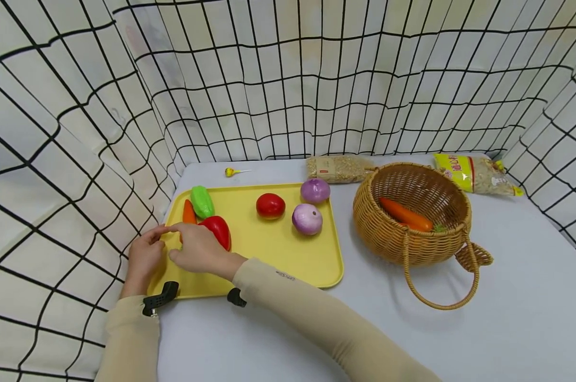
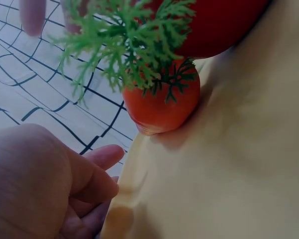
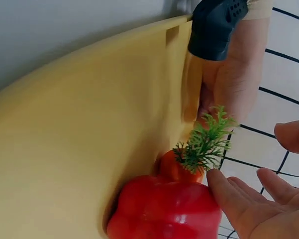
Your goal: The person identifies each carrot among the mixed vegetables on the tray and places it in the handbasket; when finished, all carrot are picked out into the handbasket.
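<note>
My left hand [image 1: 146, 254] is at the left rim of a yellow tray [image 1: 264, 265], its loosely bent fingers beside the edge in the left wrist view. Over the tray's left side reaches my right hand [image 1: 198, 248], fingers spread, with fingertips close to a carrot's leafy top [image 3: 206, 142]. That carrot [image 1: 189, 212] lies along the left edge, partly hidden by the hand. Against it sits a red bell pepper [image 1: 218, 231], and a green pepper [image 1: 202, 201] lies just behind. A tomato [image 1: 271, 206] and two purple onions [image 1: 307, 219] are farther right on the tray.
A wicker basket [image 1: 383, 239] holding another carrot [image 1: 407, 215] stands right of the tray. Behind are a bag of grain [image 1: 337, 168], a yellow-and-clear food packet [image 1: 479, 174] and a lollipop [image 1: 230, 172]. Black netting [image 1: 288, 82] over white cloth encloses the table.
</note>
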`<state>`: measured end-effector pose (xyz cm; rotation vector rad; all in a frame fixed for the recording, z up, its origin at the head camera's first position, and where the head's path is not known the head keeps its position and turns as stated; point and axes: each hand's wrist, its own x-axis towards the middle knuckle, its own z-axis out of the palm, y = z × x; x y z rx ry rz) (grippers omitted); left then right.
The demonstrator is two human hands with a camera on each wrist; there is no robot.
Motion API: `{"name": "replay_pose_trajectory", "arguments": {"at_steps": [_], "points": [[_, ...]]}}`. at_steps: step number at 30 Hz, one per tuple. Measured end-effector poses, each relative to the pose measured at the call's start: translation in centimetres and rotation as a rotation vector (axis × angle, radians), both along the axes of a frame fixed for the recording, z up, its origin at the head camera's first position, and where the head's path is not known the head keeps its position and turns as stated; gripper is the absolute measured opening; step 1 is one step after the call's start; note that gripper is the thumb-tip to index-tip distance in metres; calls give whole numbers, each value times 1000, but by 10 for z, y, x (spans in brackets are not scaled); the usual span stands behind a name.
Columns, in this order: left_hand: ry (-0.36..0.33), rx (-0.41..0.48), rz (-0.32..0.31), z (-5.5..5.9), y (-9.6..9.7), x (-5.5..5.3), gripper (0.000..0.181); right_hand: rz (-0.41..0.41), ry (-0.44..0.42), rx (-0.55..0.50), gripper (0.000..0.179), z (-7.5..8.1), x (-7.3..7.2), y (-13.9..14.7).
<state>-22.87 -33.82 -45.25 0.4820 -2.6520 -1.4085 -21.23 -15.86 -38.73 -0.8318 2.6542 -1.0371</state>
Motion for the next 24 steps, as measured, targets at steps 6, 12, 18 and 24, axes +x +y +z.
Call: {"name": "replay_pose_trajectory", "arguments": {"at_steps": [6, 12, 18, 24], "points": [[2, 18, 10, -1, 1, -2, 49, -79, -28, -3, 49, -7, -10, -2], [-5, -5, 14, -2, -1, -1, 50, -133, 12, 25, 48, -19, -20, -4], [8, -19, 2, -3, -3, 3, 55, -209, -32, -6, 51, -28, -26, -10], [16, -13, -6, -2, 0, 4, 61, -316, -122, -73, 58, -30, -31, -13]]}}
